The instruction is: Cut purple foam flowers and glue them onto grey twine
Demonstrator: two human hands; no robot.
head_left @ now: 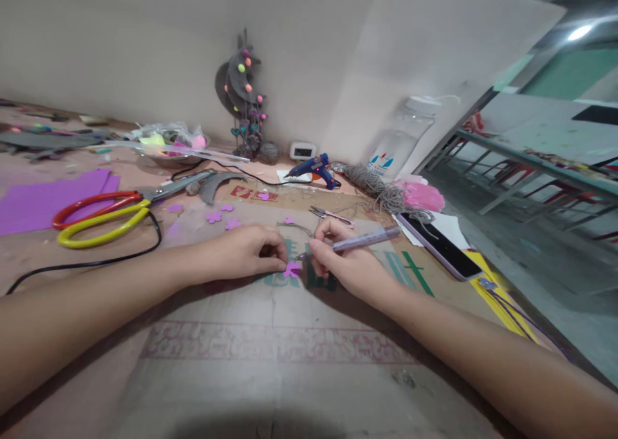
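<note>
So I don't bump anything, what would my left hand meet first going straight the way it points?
The purple flower piece, which your left hand seems to touch; past that, probably the pen in your right hand, though depth is unclear.

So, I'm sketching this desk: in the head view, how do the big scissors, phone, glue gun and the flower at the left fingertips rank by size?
Largest to smallest:
Big scissors
Phone
Glue gun
Flower
</note>
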